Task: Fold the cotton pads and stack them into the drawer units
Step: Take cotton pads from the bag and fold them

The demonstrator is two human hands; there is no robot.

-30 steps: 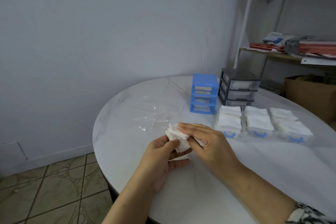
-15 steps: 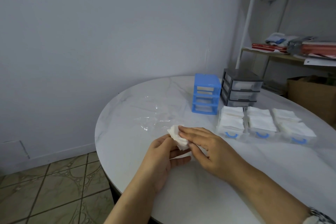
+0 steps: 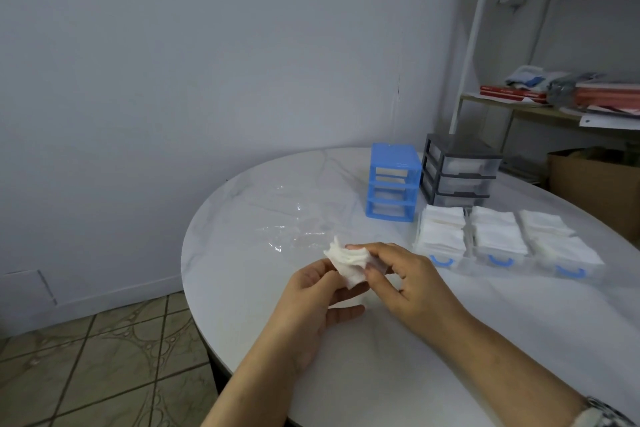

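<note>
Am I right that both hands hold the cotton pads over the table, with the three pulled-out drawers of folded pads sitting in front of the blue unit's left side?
Not quite. In the head view the three drawers lie to the right of the blue unit, mostly before the grey unit. Left hand and right hand do hold the cotton pads.

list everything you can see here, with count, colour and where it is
cotton pads: a small bunch, white, held above the table's near left part
drawers: three, clear with blue handles, side by side on the table, filled with white folded pads
blue drawer frame: one, blue, its slots without drawers, behind the drawers
grey drawer unit: one, dark grey, three drawers in, right of the blue frame
plastic film: one, clear, crumpled, left of the blue frame
table: one, white marbled, round
shelf rack: one, white-framed, right rear, with red books
cardboard box: one, brown, beyond the table
left hand: holds the pads from below
right hand: pinches the pads
</note>
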